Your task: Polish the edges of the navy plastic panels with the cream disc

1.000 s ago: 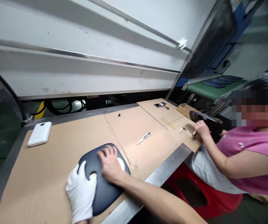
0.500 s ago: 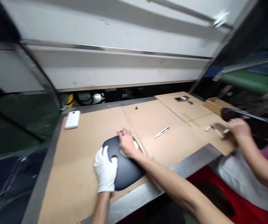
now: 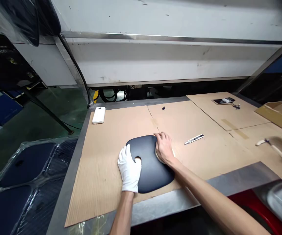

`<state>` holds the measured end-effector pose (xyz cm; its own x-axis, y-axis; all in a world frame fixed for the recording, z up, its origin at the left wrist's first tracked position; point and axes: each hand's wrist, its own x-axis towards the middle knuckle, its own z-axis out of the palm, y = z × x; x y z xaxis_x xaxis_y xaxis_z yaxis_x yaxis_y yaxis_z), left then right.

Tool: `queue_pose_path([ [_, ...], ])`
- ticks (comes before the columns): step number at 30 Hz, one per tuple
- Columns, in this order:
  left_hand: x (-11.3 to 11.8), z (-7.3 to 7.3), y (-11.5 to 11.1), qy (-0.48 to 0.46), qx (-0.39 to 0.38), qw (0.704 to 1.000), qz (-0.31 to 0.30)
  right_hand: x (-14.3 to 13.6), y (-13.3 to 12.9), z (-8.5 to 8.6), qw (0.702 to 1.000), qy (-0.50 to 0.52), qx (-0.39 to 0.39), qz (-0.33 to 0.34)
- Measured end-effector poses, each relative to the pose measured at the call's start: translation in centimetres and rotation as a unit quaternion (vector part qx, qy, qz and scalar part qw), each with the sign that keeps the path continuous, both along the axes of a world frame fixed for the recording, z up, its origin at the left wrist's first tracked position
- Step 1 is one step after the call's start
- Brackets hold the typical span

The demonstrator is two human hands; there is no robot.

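Observation:
A dark padded panel (image 3: 150,176) with rounded corners and a small round hole lies flat on the cardboard. My left hand (image 3: 129,166), in a white glove, grips its left edge, with the thumb on top at the hole. My bare right hand (image 3: 164,147) is curled over the panel's right side, around a pale round-edged thing (image 3: 158,158). Most of that thing is hidden under the palm, so its kind does not show. To the right of this hand, apart from it, lies a white utility knife (image 3: 194,139).
Cardboard (image 3: 101,176) covers the metal-edged table (image 3: 155,205). On it are a white box-like device (image 3: 98,115), a small black piece (image 3: 163,108), a phone (image 3: 223,101) and an open carton (image 3: 278,114). Plastic-wrapped dark panels (image 3: 28,166) lie at lower left. A red stool (image 3: 260,205) stands at lower right.
The view has swung left, so the table appears farther right and the co-worker's arm is out of sight. Both my hands stay on the panel in much the same grip.

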<state>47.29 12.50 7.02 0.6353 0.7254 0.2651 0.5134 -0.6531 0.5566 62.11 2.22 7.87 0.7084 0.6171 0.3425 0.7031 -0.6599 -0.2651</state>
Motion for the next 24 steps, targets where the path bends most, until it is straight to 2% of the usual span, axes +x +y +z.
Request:
queue_pose_path([
  [3,0.2,0.0,0.0,0.005,0.001,1.000,0.006,-1.4,0.9,0.0,0.999,-0.007,-0.008,0.046],
  [6,0.2,0.1,0.0,0.011,-0.012,1.000,0.011,-0.7,3.3,0.6,0.996,0.005,-0.032,0.083],
  [9,0.2,0.3,-0.1,0.016,-0.025,0.999,0.012,1.5,3.4,0.8,0.999,0.028,-0.033,0.034],
  [12,0.3,0.3,-0.1,0.016,-0.025,0.999,0.014,1.3,2.1,0.4,0.999,0.025,-0.019,-0.004],
  [15,0.4,0.2,0.0,0.015,-0.019,1.000,0.016,-0.1,3.1,0.3,0.998,0.007,-0.022,0.061],
  [17,0.5,0.2,0.0,0.016,-0.016,1.000,0.013,0.6,4.7,0.6,0.996,0.015,-0.027,0.086],
  [19,0.5,0.2,0.0,0.021,-0.017,1.000,0.009,2.4,5.2,0.7,0.997,0.037,-0.029,0.055],
  [21,0.5,0.2,0.0,0.025,-0.020,0.999,0.009,3.9,4.0,0.6,0.998,0.055,-0.027,0.001],
  [24,0.5,0.2,0.0,0.027,-0.021,0.999,0.013,2.9,1.2,0.3,0.998,0.049,-0.011,-0.045],
])
